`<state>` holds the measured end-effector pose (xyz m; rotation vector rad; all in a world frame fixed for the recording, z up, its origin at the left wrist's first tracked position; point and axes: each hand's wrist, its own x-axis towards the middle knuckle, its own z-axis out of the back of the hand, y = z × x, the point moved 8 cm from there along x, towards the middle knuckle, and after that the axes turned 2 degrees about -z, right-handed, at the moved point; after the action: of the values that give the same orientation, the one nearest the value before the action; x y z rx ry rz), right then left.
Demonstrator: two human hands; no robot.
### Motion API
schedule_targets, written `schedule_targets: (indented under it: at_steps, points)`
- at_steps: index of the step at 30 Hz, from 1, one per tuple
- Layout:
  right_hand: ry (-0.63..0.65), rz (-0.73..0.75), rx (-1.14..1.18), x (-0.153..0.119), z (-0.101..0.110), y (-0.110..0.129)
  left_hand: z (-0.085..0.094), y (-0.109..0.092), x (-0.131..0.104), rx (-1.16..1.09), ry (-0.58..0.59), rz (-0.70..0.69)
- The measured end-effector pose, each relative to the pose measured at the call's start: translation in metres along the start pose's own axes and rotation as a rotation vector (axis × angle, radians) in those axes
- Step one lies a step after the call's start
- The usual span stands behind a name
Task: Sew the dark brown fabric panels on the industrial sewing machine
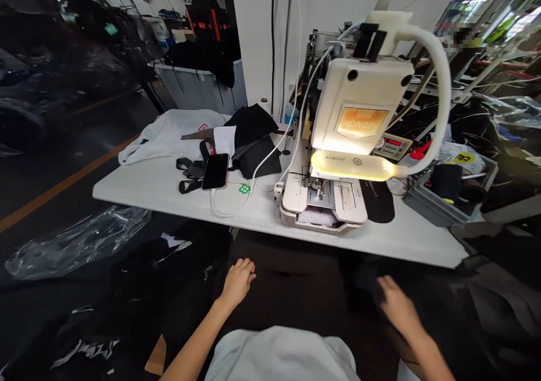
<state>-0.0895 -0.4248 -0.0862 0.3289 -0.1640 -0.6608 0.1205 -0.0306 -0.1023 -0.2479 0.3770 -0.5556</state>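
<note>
- Left hand point(239, 282): back facing up, over the left part of the dark cloth point(296, 279). Fingers side by side and lightly bent, thumb near them; could not tell whether cloth was pinched beneath.
- Right hand point(397, 305): blurred, at the right of the same cloth, fingers pointing toward the table. Could not tell whether fingers were apart or together, or whether they gripped anything.
- Dark cloth: spread between the 2 hands, below the near table edge and in front of the pale shirt point(279, 355).
- Sewing machine point(363, 99): stood upright on the white table point(147, 184), right of its middle. 1 lamp point(350, 165) was lit across its front; a control box point(393, 145) with red digits sat behind, to the right.
- Phone point(215, 171): lay left of the machine, screen dark, white cable point(230, 216) plugged into its near end. Black straps point(190, 175) lay just beside it on the left.
- Black fabric pieces point(262, 158): piled behind and right of the phone; a white bag point(169, 130) lay farther left.
- Grey bin point(443, 200): at the table's right end, black spools point(447, 181) inside.
</note>
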Motion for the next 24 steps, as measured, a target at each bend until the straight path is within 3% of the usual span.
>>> schedule_targets:
  at_steps: [4, 9, 12, 17, 24]
  points:
    - [0.116, 0.176, 0.094, -0.010, -0.046, 0.053, -0.002, 0.001, 0.008, 0.004, -0.021, -0.008]
    - [0.101, 0.379, 0.166, -0.029, -0.076, 0.131, -0.001, -0.006, 0.014, 0.006, -0.015, -0.073]
    - [0.122, 0.493, 0.172, -0.035, -0.092, 0.162, 0.001, -0.007, 0.014, 0.007, -0.038, -0.105]
    - [0.090, 0.543, 0.159, -0.037, -0.109, 0.171, 0.005, 0.001, 0.004, -0.008, -0.128, -0.080]
    - [-0.024, 0.536, 0.104, -0.038, -0.105, 0.174, 0.012, 0.002, -0.002, -0.058, -0.163, -0.099]
